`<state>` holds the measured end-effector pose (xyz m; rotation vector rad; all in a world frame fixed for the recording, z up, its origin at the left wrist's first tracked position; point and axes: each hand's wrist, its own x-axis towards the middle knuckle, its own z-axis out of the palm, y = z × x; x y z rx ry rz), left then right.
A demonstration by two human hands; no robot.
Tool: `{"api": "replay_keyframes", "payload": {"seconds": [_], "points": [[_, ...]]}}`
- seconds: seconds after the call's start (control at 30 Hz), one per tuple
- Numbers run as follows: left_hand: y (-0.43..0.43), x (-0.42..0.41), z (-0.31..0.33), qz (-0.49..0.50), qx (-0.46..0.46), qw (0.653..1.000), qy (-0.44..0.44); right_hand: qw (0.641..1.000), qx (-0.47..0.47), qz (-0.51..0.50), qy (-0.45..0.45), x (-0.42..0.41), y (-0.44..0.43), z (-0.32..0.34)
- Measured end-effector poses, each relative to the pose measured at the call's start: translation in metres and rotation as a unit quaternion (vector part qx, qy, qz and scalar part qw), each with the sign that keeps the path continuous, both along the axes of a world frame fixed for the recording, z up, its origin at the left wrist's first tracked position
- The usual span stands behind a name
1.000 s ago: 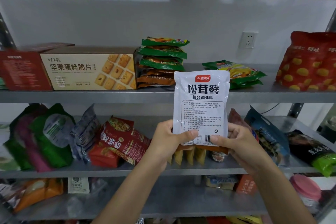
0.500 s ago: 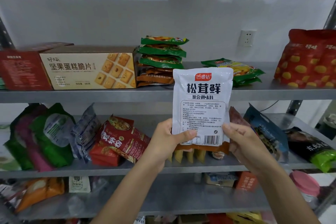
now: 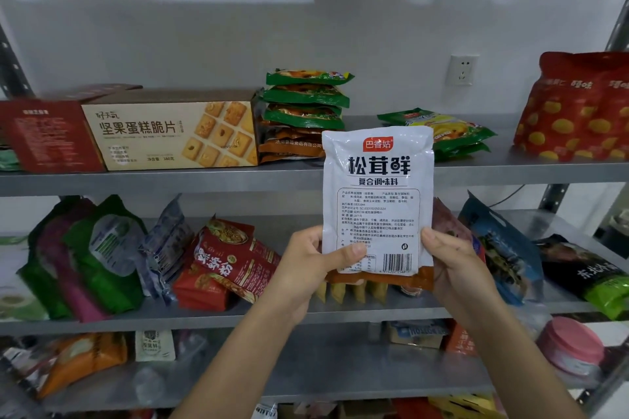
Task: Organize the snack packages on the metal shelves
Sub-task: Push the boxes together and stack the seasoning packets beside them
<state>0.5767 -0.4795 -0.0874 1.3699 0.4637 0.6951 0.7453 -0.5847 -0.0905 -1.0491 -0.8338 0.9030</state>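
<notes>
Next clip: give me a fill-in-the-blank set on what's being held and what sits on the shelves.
1. The left hand and right hand hold a ____ pouch upright.
2. In view, the green packet stack sits to the ____ of the biscuit box.
3. The wall socket is ____ the biscuit box's shelf.
Missing: white; right; above.

view: head | facing: forward at metal shelves [image 3: 170, 182] | range: near

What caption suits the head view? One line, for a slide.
Left hand and right hand hold a white packet upright before snack-filled metal shelves.
</notes>
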Motion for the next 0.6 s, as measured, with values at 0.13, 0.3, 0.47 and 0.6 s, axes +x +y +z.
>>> {"api": "replay_keyframes", "payload": {"seconds": [0.13,0.3,0.47,0.6], "points": [[-0.002,0.002,0.000,0.014,-0.002,1.000,0.005,1.000,-0.010,-0.008,-0.020,0.001,-0.001,-0.001],[-0.009,0.007,0.002,0.038,0.001,0.999,-0.009,0.998,0.001,0.003,-0.068,0.003,-0.005,-0.003],[-0.011,0.010,0.003,0.034,0.014,0.999,-0.006,0.998,0.014,-0.006,-0.066,0.005,-0.008,-0.006],[-0.012,0.010,0.005,-0.001,0.016,0.999,-0.028,0.999,0.023,0.022,-0.041,0.009,-0.013,-0.007]]}}
